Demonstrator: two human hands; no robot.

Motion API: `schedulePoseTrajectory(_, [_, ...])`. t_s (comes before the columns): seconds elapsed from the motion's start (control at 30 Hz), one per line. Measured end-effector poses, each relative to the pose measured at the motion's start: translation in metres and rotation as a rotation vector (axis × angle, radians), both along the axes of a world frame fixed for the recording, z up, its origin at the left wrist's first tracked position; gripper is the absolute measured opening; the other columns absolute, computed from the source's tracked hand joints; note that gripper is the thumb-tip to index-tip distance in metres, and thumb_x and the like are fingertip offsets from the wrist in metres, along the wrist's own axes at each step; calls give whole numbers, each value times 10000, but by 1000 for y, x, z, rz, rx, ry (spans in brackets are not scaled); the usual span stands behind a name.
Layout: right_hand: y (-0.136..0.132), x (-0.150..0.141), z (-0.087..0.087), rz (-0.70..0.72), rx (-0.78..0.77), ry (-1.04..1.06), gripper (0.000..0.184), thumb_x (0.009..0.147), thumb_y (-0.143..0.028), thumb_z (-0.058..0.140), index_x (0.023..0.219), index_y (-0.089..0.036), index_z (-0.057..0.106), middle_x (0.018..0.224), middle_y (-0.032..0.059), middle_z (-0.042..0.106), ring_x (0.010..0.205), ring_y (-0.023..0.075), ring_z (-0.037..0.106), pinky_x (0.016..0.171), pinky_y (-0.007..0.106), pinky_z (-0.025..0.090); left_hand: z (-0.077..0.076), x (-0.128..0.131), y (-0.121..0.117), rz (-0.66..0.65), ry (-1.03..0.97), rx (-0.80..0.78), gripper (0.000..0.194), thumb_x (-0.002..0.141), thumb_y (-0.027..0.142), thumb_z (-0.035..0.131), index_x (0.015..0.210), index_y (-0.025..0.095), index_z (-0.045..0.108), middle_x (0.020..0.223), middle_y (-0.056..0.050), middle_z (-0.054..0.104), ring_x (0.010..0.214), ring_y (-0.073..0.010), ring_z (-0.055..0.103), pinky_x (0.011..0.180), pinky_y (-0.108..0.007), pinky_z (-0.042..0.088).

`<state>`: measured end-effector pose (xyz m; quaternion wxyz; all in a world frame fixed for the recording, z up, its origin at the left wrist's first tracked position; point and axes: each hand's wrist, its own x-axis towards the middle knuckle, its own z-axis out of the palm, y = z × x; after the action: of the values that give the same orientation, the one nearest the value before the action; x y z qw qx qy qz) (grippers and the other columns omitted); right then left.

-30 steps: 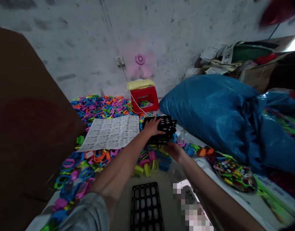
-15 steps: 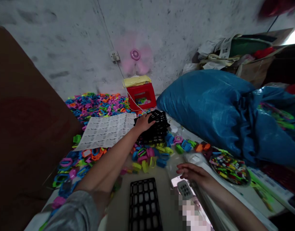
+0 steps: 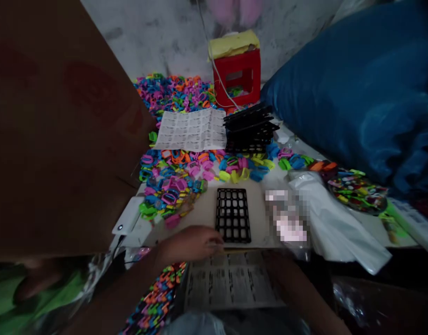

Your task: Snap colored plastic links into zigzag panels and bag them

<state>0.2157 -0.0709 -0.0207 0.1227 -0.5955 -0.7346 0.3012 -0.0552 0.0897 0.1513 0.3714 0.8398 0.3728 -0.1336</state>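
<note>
Tray [image 3: 233, 215], black, lies on bench [image 3: 257, 207]. Left hand [image 3: 193, 242] beside tray's near-left corner; right hand [image 3: 277, 267] dim, nearer than tray. Grip, either hand: cannot tell.

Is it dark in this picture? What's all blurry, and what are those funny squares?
Head view: dim light, with the brown box deep in shadow and the right hand murky; head view, top edge: pink fan blades smeared; head view, beside the black tray: blocky squares hiding whatever is underneath.
</note>
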Motion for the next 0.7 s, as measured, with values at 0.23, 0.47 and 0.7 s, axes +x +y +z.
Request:
schedulePoseTrajectory(0.23, [-18, -13, -15, -16, 2, -138, 421, 905, -258, 419, 1282, -177, 590, 1347, 138, 563, 1226, 306, 529, 1000, 496, 434, -86, -51, -87, 111, -103, 243, 433, 884, 169, 472, 1298, 282, 535, 1366, -42, 534, 1234, -204, 502, 1044, -356, 405])
schedulePoseTrajectory(0.47, [-42, -21, 9, 24, -16, -68, 399, 899, -282, 446, 1252, -229, 623, 1273, 107, 627, 1182, 282, 564, 1021, 463, 431, -118, -28, -102, 49, 117, 378, 414, 858, 164, 490, 1260, 216, 572, 1260, -108, 603, 1148, -282, 539, 980, -452, 422])
schedulePoseTrajectory(0.7, [-70, 16, 37, -97, -331, 264, 414, 863, -454, 493, 1225, -321, 644, 1299, 51, 610, 1206, 273, 564, 1044, 426, 443, -28, -44, -67, 80, 35, 359, 254, 891, 254, 445, 851, 250, 696, 809, -27, 708, 759, -212, 649, 704, -299, 460])
